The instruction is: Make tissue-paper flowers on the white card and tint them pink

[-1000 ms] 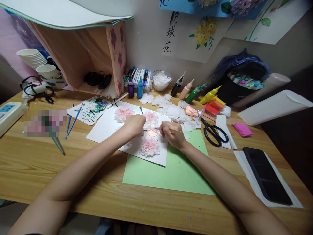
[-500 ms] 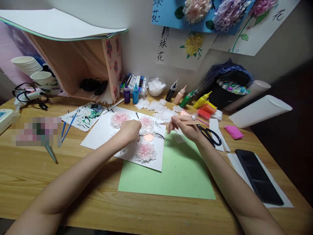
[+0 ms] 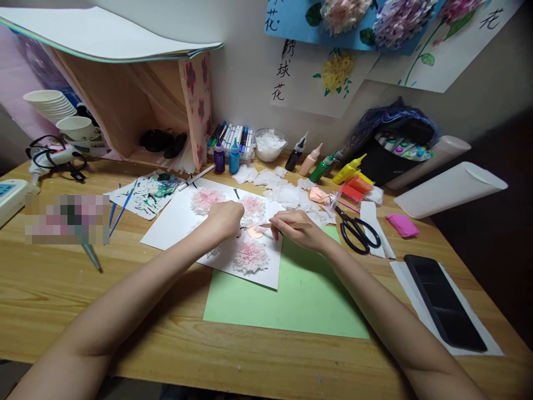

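On a white sheet of paper (image 3: 166, 233) are several pale pink tissue-paper flowers (image 3: 250, 257) and a flat peach clay patch (image 3: 255, 232). My left hand (image 3: 225, 218) is closed over the middle of the sheet, left of the patch; whatever its fingers hold is hidden. A slim wooden stick (image 3: 303, 225) is pinched in my right hand (image 3: 293, 226), with its tip at the right edge of the peach patch. Part of the white sheet overlaps a green sheet (image 3: 287, 305).
Black-handled scissors (image 3: 360, 233) and a pink packet (image 3: 402, 225) lie to the right. Torn white tissue pieces (image 3: 287, 194), a green paint bottle (image 3: 321, 169) and a glass bowl (image 3: 270, 145) are behind. Blue brushes (image 3: 122, 211) lie left, and a black tray (image 3: 444, 303) is at far right.
My right hand has moved left and down with the wooden stick, from beside the scissors to the peach patch. The left hand stays over the sheet. The view has shifted slightly.
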`<state>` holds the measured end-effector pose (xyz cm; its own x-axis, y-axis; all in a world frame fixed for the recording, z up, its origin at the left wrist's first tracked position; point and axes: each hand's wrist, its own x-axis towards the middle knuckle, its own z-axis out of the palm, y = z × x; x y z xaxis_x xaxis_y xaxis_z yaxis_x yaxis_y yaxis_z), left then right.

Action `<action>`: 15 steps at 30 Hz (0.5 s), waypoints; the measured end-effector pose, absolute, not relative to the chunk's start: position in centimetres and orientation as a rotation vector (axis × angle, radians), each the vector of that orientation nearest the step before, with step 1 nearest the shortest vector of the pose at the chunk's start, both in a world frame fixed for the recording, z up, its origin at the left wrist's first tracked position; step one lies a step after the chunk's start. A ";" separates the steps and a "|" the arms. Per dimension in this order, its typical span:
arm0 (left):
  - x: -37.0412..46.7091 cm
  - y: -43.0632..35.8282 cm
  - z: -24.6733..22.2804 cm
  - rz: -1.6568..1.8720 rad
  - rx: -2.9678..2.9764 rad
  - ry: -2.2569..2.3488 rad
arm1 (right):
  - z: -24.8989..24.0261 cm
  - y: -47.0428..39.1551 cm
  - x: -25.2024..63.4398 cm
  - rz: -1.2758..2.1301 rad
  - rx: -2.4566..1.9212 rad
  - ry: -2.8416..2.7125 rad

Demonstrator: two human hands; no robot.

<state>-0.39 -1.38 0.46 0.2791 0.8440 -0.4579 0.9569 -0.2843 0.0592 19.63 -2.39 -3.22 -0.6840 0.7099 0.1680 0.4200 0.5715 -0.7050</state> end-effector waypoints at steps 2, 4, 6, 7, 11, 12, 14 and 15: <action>-0.4 -1.4 0.3 -0.480 2.226 1.652 | -3.4 -2.4 19.5 0.859 -0.907 -2.389; -0.4 -1.4 0.2 -0.463 2.221 1.663 | -3.5 -2.3 19.5 0.840 -0.912 -2.408; -0.5 -1.3 0.1 -0.456 2.223 1.663 | -3.7 -2.3 19.4 0.839 -0.914 -2.416; -0.5 -1.3 0.1 -0.458 2.229 1.660 | -3.8 -2.3 19.3 0.838 -0.918 -2.412; -0.4 -1.4 0.3 -0.471 2.245 1.646 | -4.2 -2.6 18.6 0.906 -1.029 -2.301; -0.4 -1.4 0.4 -0.472 2.245 1.646 | -4.3 -2.6 18.3 0.959 -1.079 -2.227; -0.3 -1.5 0.5 -0.474 2.246 1.650 | -4.4 -2.8 17.7 1.079 -1.166 -2.041; -0.3 -1.5 0.5 -0.477 2.248 1.649 | -4.5 -2.9 17.5 1.128 -1.190 -1.960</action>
